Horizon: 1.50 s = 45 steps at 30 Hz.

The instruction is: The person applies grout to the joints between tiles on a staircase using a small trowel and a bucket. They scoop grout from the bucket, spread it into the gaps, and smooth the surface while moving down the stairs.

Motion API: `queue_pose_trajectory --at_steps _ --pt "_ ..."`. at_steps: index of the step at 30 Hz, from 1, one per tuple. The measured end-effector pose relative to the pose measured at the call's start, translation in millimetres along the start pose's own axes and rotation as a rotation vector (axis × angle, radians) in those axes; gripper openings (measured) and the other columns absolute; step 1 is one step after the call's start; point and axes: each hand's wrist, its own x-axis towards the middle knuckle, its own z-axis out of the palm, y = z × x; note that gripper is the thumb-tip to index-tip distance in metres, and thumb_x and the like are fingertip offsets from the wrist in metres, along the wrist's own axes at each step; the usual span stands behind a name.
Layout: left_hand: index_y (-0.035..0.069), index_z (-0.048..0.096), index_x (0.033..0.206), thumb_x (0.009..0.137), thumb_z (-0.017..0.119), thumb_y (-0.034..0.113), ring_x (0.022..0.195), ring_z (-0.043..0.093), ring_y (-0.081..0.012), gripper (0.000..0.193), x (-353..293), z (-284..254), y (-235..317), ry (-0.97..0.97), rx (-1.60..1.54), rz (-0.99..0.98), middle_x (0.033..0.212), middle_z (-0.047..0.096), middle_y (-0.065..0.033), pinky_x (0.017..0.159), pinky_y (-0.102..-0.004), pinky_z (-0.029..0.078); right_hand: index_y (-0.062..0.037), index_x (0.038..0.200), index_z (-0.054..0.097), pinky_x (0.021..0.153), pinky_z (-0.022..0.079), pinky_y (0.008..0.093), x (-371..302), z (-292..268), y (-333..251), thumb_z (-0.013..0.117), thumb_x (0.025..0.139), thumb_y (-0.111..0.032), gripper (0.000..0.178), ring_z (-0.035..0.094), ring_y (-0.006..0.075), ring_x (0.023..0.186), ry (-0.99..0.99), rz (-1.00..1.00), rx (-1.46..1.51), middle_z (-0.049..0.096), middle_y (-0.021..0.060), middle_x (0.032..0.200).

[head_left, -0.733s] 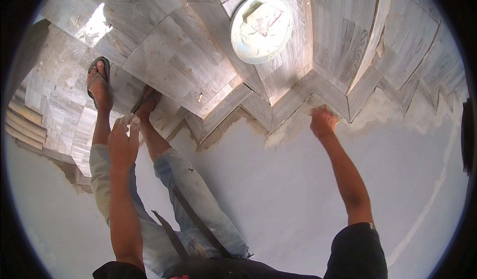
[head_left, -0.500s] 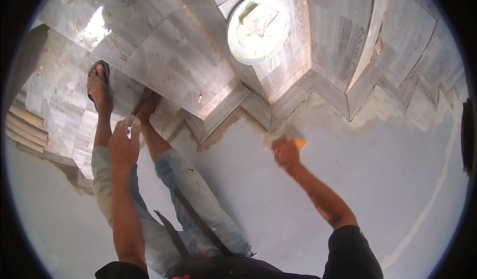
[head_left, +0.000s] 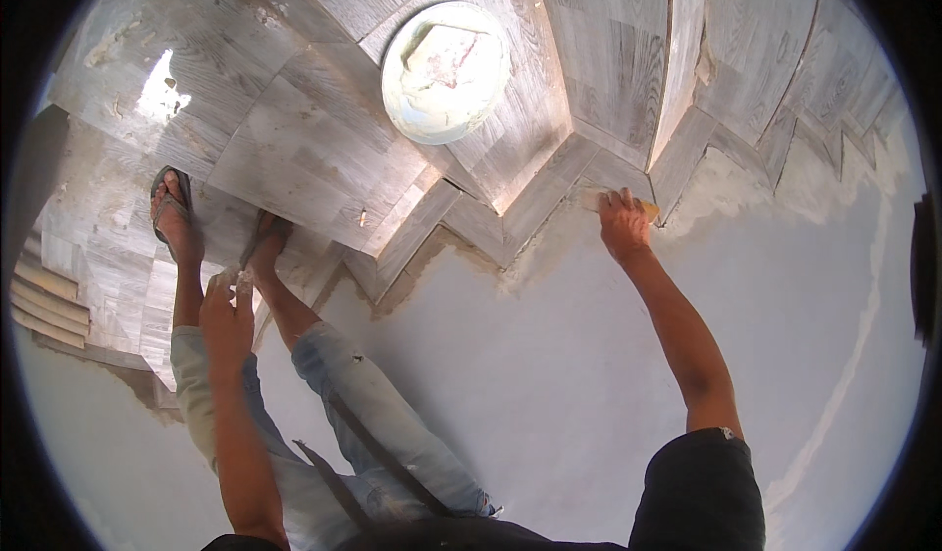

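Observation:
My right hand [head_left: 624,223] is closed around a putty knife [head_left: 651,211], with its yellow part showing to the right of the fingers and a pale edge to their left. It is against the wall at the zigzag tile skirting [head_left: 549,188], where pale filler meets the painted wall [head_left: 530,335]. My left hand [head_left: 228,306] hangs in front of my legs, its fingers bent together and smeared white. What those fingers hold, if anything, I cannot make out. A round white bucket [head_left: 389,90] of pale, pasty filler [head_left: 437,60] stands on a wood-look tiled step.
Tiled stairs [head_left: 628,51] run to the upper right, their edges stepping along the wall. My sandalled feet [head_left: 175,212] stand on a tiled surface [head_left: 324,129] at the left. Curved pale pieces [head_left: 49,301] lie at the far left. Filler smears mark the tiles.
My right hand has moved right and up along the wall with the putty knife, reaching the skirting. My left hand stays low by my legs. The view has shifted, moving the bucket left in it.

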Motion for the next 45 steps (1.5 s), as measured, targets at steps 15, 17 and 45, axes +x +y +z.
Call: queue_pose_trajectory --at_steps 15,17,45 --pt "-0.001 0.057 0.115 0.095 0.047 0.030 0.090 0.059 -0.0335 0.038 1 -7 13 -0.042 0.014 -0.080 0.103 0.061 -0.0181 0.080 -0.0411 0.046 -0.0081 0.091 0.066 0.077 0.051 0.0424 27 13 25 0.054 0.078 -0.012 0.018 0.058 0.0301 0.107 -0.182 0.081 -0.008 0.065 0.0110 0.100" --pt "-0.001 0.056 0.115 0.095 0.047 0.029 0.090 0.059 -0.0334 0.038 3 -7 10 -0.044 0.046 -0.071 0.103 0.061 -0.0181 0.080 -0.0411 0.046 -0.0082 0.090 0.066 0.084 0.049 0.0424 43 20 12 0.056 0.078 -0.012 0.017 0.055 0.0302 0.112 -0.329 0.116 0.015 0.064 0.0093 0.105" --pt "-0.003 0.059 0.107 0.094 0.048 0.033 0.089 0.060 -0.0344 0.039 5 -13 16 -0.007 -0.048 -0.127 0.102 0.061 -0.0185 0.077 -0.0417 0.046 -0.0066 0.100 0.064 0.074 0.047 0.0415 -51 -15 -56 0.053 0.075 -0.014 0.028 0.056 0.0292 0.098 -0.146 -0.240 0.252 0.064 0.0092 0.097"
